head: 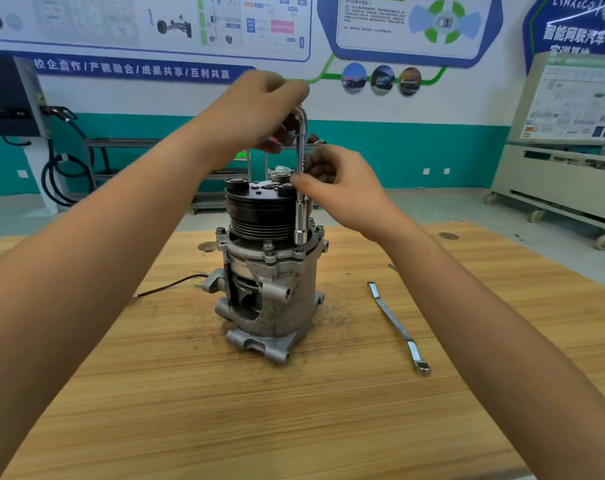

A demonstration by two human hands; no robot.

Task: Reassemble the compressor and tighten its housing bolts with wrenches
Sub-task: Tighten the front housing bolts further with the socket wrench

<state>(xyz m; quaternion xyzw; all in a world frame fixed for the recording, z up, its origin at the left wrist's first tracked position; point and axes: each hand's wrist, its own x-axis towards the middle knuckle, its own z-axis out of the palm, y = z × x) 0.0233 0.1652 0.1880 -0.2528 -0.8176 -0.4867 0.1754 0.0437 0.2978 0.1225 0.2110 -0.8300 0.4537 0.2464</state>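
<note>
While the compressor (270, 271) stands upright, both hands grasp the wrench (301, 188): left (259, 109) top, right (342, 188) shaft.

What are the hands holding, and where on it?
Both hold the L-shaped socket wrench: left hand at its bent top, right hand around its upright shaft.

Automotive training workshop: wall posters (176, 22) with vehicle diagrams, wall-mounted charger unit (11, 98) with cable, wheeled training bench (564, 161), wooden worktable (225, 410), grey concrete floor.
</note>
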